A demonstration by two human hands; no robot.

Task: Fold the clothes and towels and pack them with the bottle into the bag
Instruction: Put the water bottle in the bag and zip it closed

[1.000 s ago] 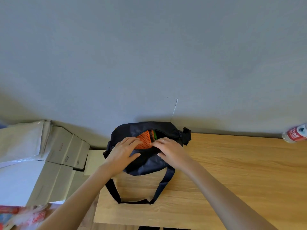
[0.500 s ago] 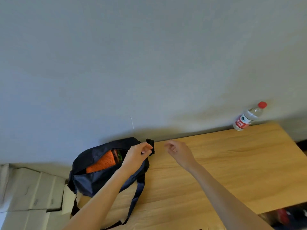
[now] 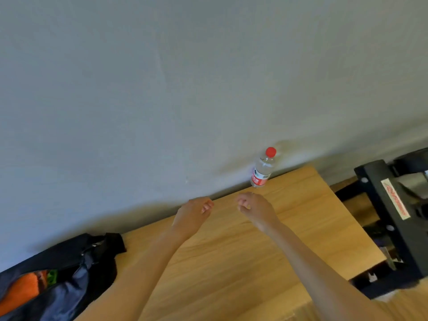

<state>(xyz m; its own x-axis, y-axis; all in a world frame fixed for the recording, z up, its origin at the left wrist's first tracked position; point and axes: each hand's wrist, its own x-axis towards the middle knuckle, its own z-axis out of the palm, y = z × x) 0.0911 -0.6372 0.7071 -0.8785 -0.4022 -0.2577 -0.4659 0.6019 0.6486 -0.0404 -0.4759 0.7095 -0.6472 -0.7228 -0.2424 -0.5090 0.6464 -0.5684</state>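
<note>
The bottle (image 3: 263, 167) at the table's (image 3: 231, 262) far edge is being reached for; both the left hand (image 3: 193, 213) and the right hand (image 3: 256, 208) are loosely curled, empty; an upright grasp is called for

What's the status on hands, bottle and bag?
Left hand and right hand loosely curled, no grip on anything. Bottle upright at table's far edge by the wall, just beyond right hand. Bag unzipped, orange cloth inside. Path clear.
</note>
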